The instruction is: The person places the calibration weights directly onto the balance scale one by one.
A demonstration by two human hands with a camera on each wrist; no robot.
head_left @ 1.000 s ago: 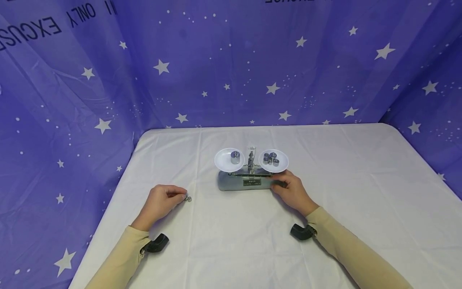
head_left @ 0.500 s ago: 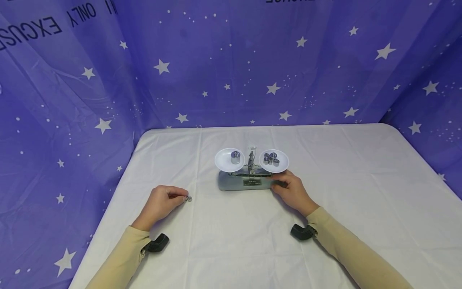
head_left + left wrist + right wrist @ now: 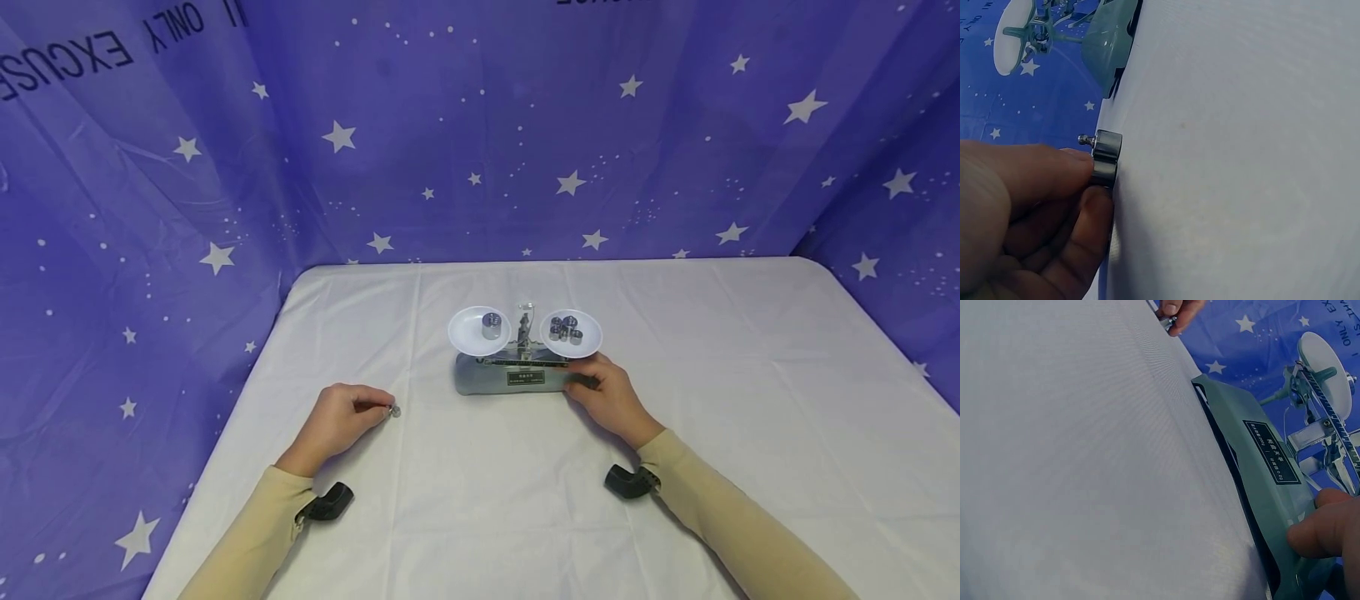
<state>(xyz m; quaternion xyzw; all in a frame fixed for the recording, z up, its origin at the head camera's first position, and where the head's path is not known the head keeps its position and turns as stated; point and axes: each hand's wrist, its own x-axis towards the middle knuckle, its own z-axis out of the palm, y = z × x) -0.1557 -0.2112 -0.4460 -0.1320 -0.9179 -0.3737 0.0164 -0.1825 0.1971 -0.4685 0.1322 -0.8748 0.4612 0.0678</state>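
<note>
My left hand [image 3: 337,423] is low over the tablecloth on the left, pinching a small metal balance weight [image 3: 1104,172] between thumb and finger. A second small knobbed weight [image 3: 1109,145] stands beside it, touching it. Toward the back is a grey-green balance scale [image 3: 480,379] with two white pans. One large weight [image 3: 492,327] sits in its left pan [image 3: 467,337]; several smaller weights [image 3: 564,331] are grouped in the right pan [image 3: 590,343]. My right hand [image 3: 613,402] grips the right end of the scale's base, thumb on the front face. Its other fingers are partly hidden.
A white cloth [image 3: 487,500] covers the table. Purple star-printed curtains [image 3: 480,125] hang behind and on both sides. Black curved mounts [image 3: 330,502] stick out from both wrists.
The hands, scale and weights hold almost the same positions. The whole head view has shifted slightly, and the left hand's fingertips moved only a trace.
</note>
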